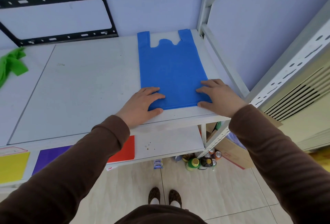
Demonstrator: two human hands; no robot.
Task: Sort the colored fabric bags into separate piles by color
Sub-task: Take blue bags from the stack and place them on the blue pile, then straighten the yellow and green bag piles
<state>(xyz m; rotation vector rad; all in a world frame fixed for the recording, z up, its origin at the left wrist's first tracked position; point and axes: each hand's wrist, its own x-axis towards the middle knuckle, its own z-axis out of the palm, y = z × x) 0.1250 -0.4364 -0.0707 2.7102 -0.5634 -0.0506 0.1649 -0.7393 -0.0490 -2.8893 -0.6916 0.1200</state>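
Brown sleeves (89, 161) reach to the shelf (80, 90). Left hand (142, 102) and right hand (219, 95) lie flat, fingers straight, pressing the blue bag's (171, 66) near corners, probably smoothing it to start a blue pile at the shelf's right end. Green bag (12, 63) crumpled far left (unsorted, I judge). Yellow (12, 166), purple (51, 157) and red (125, 150) lie on the lower shelf.

- Under your hands lies the blue bag (171, 70), plain, on the white surface (85, 84).
- Far left of the blue bag you have a bright green bag (12, 63).
- On the shelf below the blue bag: a yellow bag (12, 166), a purple bag (50, 156), a red bag (125, 150).
- Your sleeves (100, 152) are brown; your shoes (165, 197) are leopard-spotted.
- The wall bracket (59, 15), up and left of the blue bag, is black.
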